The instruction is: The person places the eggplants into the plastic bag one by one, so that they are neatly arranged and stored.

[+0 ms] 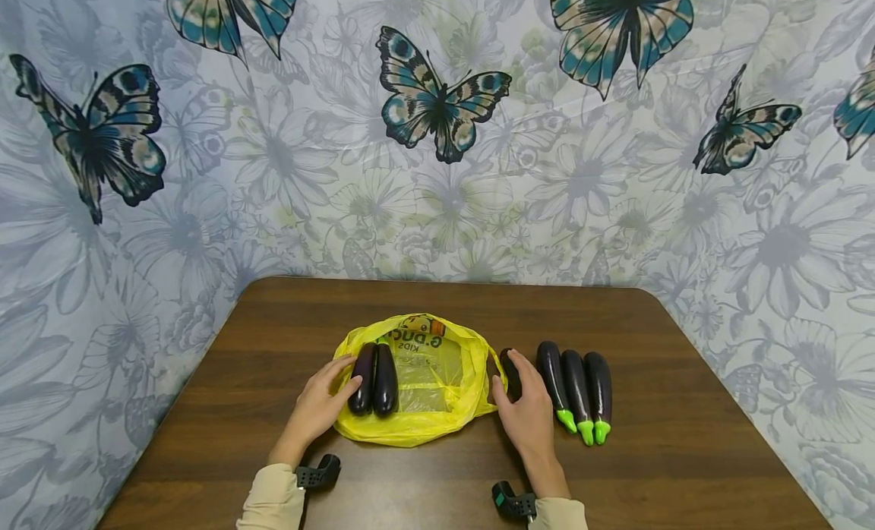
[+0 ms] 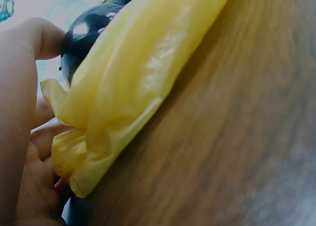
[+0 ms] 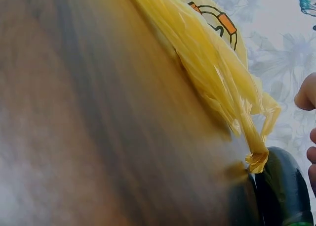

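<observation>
A yellow plastic bag (image 1: 437, 427) lies with its mouth wide, two dark eggplants (image 1: 385, 382) side by side at its left inside. My left hand (image 1: 317, 401) is at the bag's left rim. Its thumb (image 2: 48, 38) touches the nearer eggplant (image 2: 84, 35), while its other fingers curl behind the bag's edge, partly hidden. My right hand (image 1: 526, 408) is over another eggplant (image 1: 509, 374) beside the bag's right rim, thumb and fingers spread apart. In the right wrist view its fingers are near that eggplant (image 3: 284, 186), which lies next to a twisted bag handle (image 3: 256, 159).
Three more eggplants (image 1: 577, 386) with bright green stems lie in a row right of my right hand. The brown wooden table (image 1: 410, 484) ends at a wall (image 1: 451, 234) covered in flowers and butterflies. Each wrist carries a black strapped device (image 1: 320, 473).
</observation>
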The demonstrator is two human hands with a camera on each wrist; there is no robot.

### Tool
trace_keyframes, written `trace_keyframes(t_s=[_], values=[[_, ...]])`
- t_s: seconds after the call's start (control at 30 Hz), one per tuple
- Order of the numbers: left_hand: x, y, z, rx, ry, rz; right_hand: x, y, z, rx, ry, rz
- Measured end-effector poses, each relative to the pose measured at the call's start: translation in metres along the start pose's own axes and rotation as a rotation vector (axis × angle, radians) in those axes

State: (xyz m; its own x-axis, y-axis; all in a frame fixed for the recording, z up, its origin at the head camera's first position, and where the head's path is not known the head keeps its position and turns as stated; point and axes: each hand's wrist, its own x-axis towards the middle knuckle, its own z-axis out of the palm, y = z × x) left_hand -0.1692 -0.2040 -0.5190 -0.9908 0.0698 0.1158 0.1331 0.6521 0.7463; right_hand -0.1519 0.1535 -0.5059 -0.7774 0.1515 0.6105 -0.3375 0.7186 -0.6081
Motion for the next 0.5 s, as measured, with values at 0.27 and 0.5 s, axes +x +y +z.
trace_keyframes(t_s=[0.27,0.5], values=[[-0.0005,-0.0002,-0.0004,-0.004,-0.001,-0.004,0.0001,0.0045,-0.0013,-0.024,-0.032,0.08],[0.0001,-0.0007,0.0,0.004,0.008,0.007,0.0004,0.0059,-0.0014,-0.034,-0.062,0.125]])
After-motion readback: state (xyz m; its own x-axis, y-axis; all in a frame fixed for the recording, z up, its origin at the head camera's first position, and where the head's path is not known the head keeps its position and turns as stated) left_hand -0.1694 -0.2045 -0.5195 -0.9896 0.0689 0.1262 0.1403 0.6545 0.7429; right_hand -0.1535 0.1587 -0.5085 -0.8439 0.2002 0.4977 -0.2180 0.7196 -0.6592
